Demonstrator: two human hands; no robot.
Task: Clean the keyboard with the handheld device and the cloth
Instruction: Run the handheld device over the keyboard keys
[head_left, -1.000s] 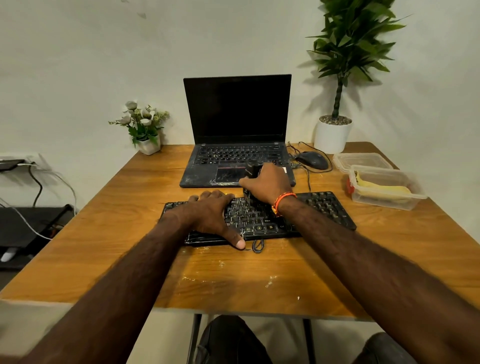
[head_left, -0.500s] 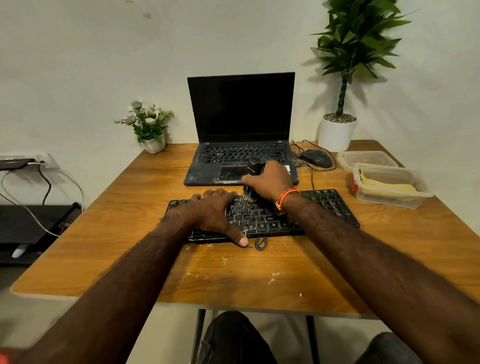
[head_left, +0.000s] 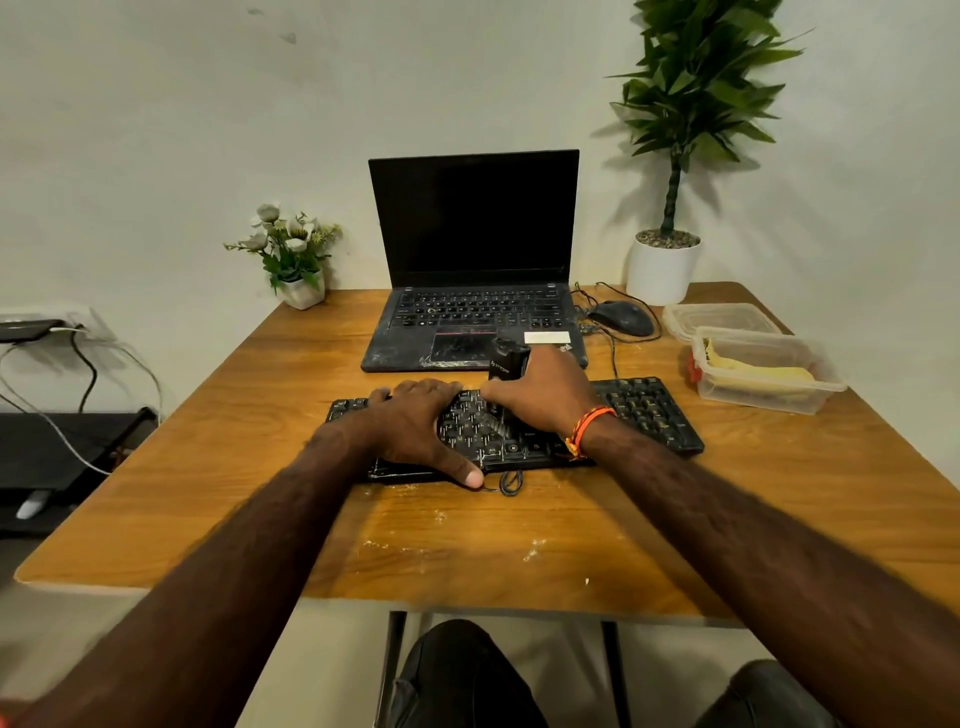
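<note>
Gripping the handheld device (head_left: 508, 361) upright, the right hand (head_left: 540, 397) works the keyboard (head_left: 644, 410) while the left hand (head_left: 415, 426) lies flat.

Home office corner: wooden desk (head_left: 467, 545), open laptop (head_left: 475, 260), mouse (head_left: 621, 318), potted plant (head_left: 667, 218), plain wall.

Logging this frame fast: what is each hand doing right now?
Left hand: open, resting flat on the keyboard.
Right hand: gripping the black handheld device, held upright on the keys.
</note>
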